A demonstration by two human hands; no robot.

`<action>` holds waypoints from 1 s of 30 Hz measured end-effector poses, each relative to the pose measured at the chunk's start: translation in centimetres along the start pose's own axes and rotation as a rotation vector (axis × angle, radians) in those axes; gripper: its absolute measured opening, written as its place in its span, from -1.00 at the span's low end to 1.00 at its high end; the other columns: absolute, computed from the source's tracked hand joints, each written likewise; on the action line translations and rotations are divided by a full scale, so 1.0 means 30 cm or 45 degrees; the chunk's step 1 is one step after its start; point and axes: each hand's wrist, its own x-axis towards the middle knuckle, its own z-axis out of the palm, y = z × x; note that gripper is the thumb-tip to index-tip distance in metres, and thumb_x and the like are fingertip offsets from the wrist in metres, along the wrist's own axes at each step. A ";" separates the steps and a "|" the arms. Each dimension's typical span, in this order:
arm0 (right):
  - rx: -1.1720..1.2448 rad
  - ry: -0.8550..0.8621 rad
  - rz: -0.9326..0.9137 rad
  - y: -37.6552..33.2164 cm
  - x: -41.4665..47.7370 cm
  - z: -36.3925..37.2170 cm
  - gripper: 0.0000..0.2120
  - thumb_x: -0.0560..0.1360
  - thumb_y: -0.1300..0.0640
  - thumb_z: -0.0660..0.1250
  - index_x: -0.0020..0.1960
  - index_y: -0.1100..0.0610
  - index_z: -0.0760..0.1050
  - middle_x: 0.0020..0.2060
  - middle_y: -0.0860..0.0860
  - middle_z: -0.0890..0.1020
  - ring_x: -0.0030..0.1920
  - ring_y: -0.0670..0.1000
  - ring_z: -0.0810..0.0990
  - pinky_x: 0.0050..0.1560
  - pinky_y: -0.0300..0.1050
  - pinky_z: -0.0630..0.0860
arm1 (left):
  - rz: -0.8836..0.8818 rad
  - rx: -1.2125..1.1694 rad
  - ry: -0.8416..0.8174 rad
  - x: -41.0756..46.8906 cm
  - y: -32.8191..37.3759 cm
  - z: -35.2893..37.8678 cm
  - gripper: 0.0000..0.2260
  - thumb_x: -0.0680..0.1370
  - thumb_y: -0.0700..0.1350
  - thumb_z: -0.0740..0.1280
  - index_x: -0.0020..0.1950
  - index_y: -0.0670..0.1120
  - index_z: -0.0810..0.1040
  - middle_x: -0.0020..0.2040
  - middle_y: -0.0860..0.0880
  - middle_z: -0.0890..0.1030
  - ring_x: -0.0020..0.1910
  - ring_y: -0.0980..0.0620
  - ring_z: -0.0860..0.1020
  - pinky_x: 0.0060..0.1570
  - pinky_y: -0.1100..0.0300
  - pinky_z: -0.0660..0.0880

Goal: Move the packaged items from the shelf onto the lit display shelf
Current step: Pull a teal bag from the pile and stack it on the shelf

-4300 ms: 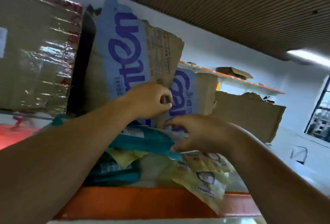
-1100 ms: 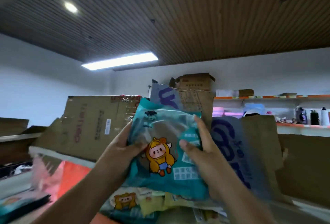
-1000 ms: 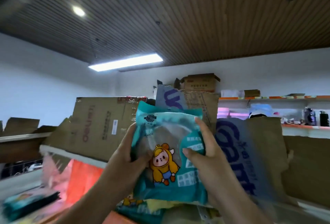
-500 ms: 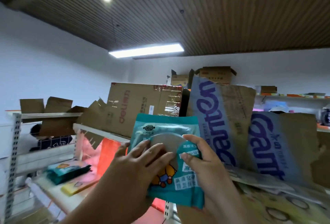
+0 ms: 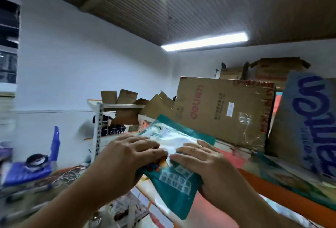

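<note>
A brown carton (image 5: 223,111) with red lettering stands upright on the upper shelf, and everything here is placed from it. Just to its right leans a blue-lettered cardboard sheet (image 5: 309,124), nearly as tall. Below and in front of the carton runs the orange shelf (image 5: 272,191), with more packets lying flat on it under the sheet, too blurred to read. In front of the carton's lower left corner, out past the shelf's edge, is the teal packet (image 5: 174,162), tilted so that its far end rises toward the carton and its near end hangs down between the wrists; a pink glow (image 5: 203,207) shows beneath it. The left hand (image 5: 131,153) lies on the packet's left half with its fingers spread and nearly straight across the clear top face. The right hand (image 5: 205,162) lies on the right half the same way, its fingers flat on the film. Whether either thumb reaches under the packet cannot be told. High above the carton a strip light (image 5: 203,43) glows on the slatted ceiling. Left of the carton stands a white upright (image 5: 99,127), and farther left a blue bag (image 5: 54,142).
</note>
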 end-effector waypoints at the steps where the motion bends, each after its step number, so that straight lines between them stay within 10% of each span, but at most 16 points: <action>1: 0.065 0.044 -0.037 -0.017 0.031 0.042 -0.60 0.46 0.02 0.50 0.29 -0.12 0.57 0.24 -0.20 0.61 0.29 -0.17 0.53 0.32 -0.08 0.51 | 0.011 0.002 0.001 -0.023 -0.019 0.007 -0.35 0.34 0.00 0.63 0.38 0.24 0.51 0.25 0.21 0.63 0.18 0.16 0.62 0.19 0.07 0.56; 13: 0.295 0.111 -0.019 0.029 0.054 0.673 -0.74 0.60 -0.11 0.23 0.21 -0.18 0.61 0.17 -0.24 0.64 0.19 -0.20 0.57 0.29 -0.28 0.45 | -0.246 -0.139 -0.399 -0.201 -0.224 0.341 -0.47 0.41 0.41 0.16 0.34 0.31 0.51 0.20 0.30 0.62 0.08 0.27 0.62 0.03 0.18 0.60; 18: 0.395 0.173 0.007 0.142 0.078 0.927 -0.70 0.66 -0.14 0.13 0.20 -0.19 0.61 0.14 -0.22 0.66 0.18 -0.18 0.58 0.30 -0.26 0.44 | -0.766 -0.570 -0.295 -0.226 -0.374 0.565 -0.35 0.18 0.75 0.03 0.25 0.67 0.25 0.49 0.38 0.17 0.44 0.12 0.34 0.43 -0.06 0.36; 21: 0.415 0.201 -0.021 0.220 0.130 1.055 -0.71 0.65 -0.18 0.14 0.20 -0.20 0.59 0.14 -0.22 0.66 0.19 -0.16 0.60 0.29 -0.16 0.49 | -1.090 -0.744 -0.323 -0.180 -0.474 0.692 -0.29 0.25 0.61 0.29 0.37 0.49 0.34 0.52 0.06 0.38 0.22 0.01 0.57 0.22 -0.03 0.58; 30: 0.485 0.042 -0.054 0.417 0.247 1.381 -0.79 0.56 -0.13 0.37 0.18 -0.18 0.61 0.15 -0.21 0.65 0.19 -0.15 0.58 0.32 -0.18 0.46 | -1.128 -0.425 -0.532 -0.051 -0.666 0.988 -0.40 0.50 0.44 0.12 0.52 0.32 0.31 0.27 0.24 0.51 0.09 0.25 0.51 0.12 0.22 0.55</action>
